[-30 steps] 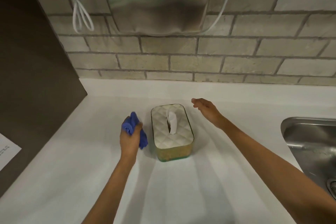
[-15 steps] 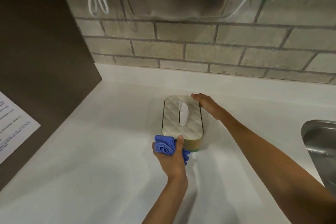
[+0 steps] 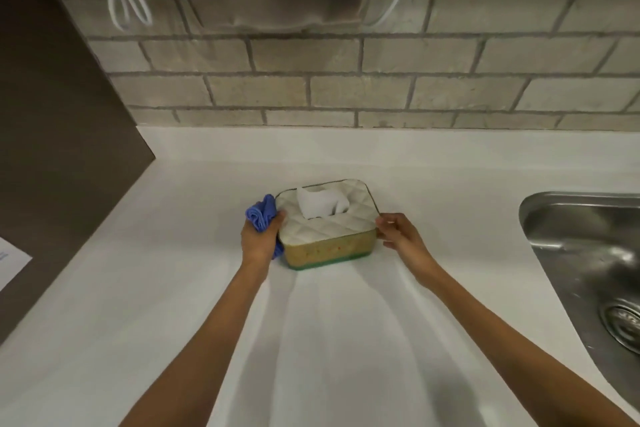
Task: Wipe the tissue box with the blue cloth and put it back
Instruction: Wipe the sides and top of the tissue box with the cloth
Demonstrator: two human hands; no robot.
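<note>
Head view: my left hand [image 3: 259,242] is bunched tight on the cloth [image 3: 261,218] against the box's [image 3: 329,234] left end, right hand [image 3: 398,232] pinching its right end, box sitting mid-counter [image 3: 173,270]. My worry is the cloth snagging the tissue [image 3: 320,203] and dragging it out.

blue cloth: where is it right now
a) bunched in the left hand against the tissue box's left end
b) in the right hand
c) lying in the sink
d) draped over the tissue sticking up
a: the blue cloth is bunched in the left hand, pressed to the left end of the tissue box.
</note>
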